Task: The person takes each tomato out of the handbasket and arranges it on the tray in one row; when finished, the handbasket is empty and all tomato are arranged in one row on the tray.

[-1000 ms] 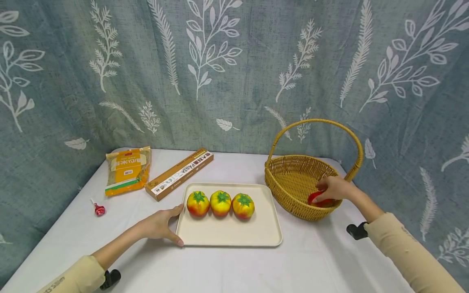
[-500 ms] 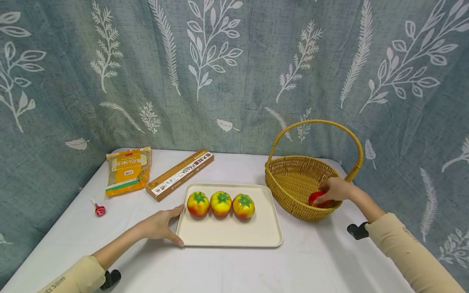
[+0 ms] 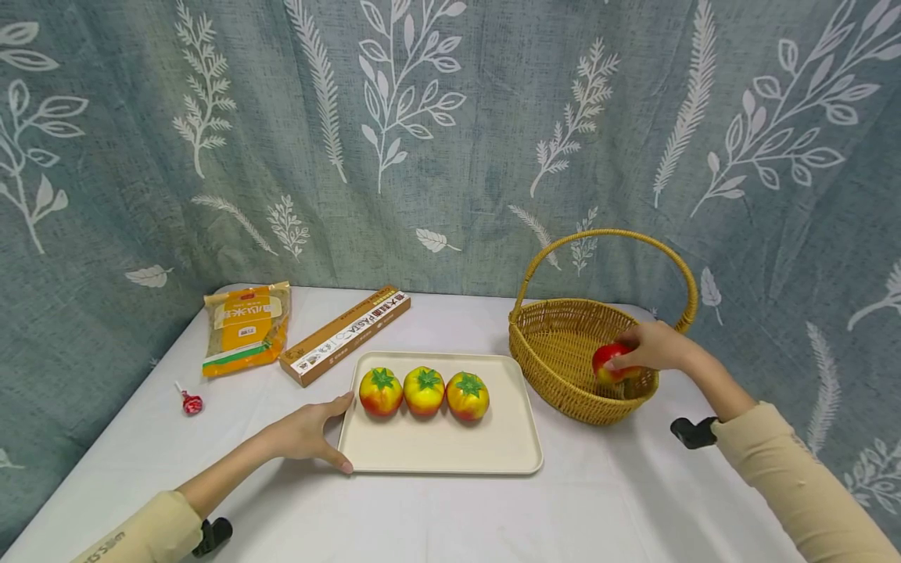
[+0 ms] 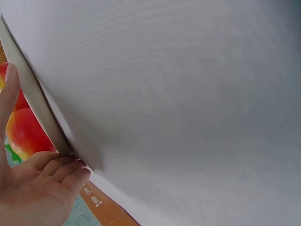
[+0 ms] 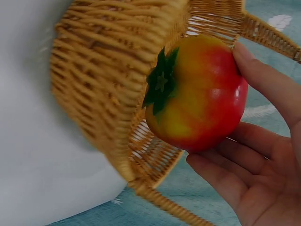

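My right hand (image 3: 656, 346) grips a red-and-yellow tomato (image 5: 197, 94) by its red side, the thumb on one side and fingers on the other. Its green leafy top faces away from the palm. The tomato is raised within the wicker basket (image 3: 552, 383), near its right rim. My left hand (image 3: 306, 432) is spread along the left edge of the cream tray (image 3: 443, 453), its thumb at the near corner and its fingertips touching the edge farther up. On the tray, a row holds a left tomato (image 3: 381, 392), a middle tomato (image 3: 424, 391) and a right tomato (image 3: 468, 396).
Behind the tray lies a long pasta box (image 3: 345, 336), set at a slant. Left of it is an orange food bag (image 3: 246, 328), with a red lollipop (image 3: 191, 403) nearer me. The basket's tall handle (image 3: 605, 232) arches overhead. A patterned curtain (image 3: 450, 156) hangs behind the table.
My right hand has lifted the tomato from lower in the basket, moving up and slightly right, so more of the fruit shows. The left hand, tray and other tomatoes have stayed put.
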A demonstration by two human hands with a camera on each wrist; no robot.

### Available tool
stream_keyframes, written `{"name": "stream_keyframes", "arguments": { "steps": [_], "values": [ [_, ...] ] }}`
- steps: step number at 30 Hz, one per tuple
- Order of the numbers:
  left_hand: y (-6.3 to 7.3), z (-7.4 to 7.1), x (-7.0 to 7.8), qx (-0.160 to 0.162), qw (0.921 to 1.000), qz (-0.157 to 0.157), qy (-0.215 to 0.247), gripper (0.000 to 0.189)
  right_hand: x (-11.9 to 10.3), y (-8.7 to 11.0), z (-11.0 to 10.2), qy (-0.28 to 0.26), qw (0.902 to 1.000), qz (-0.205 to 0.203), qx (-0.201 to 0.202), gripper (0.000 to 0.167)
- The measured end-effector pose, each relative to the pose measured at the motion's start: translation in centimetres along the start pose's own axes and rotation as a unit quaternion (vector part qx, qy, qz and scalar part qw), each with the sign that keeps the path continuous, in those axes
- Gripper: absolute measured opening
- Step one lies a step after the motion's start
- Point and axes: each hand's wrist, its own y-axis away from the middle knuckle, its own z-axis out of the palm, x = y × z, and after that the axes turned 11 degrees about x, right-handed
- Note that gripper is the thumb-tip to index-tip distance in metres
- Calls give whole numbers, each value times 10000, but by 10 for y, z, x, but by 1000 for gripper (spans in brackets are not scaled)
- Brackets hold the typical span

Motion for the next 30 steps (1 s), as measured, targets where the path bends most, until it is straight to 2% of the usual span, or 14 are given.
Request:
{"name": "stream_keyframes", "arguments": {
  "steps": [8, 18, 30],
  "values": [
    [1, -1, 1, -10, 10000, -18, 15, 117, -16, 2, -11, -67, 9994, -16, 340, 77],
    [0, 0, 0, -10, 10000, -29, 7, 118, -32, 8, -14, -158, 9978, -131, 632, 71],
    [0, 0, -1, -2, 10000, 28, -16, 117, -48, 23, 1, -580, 9844, -426, 1606, 68]
  ]
}}
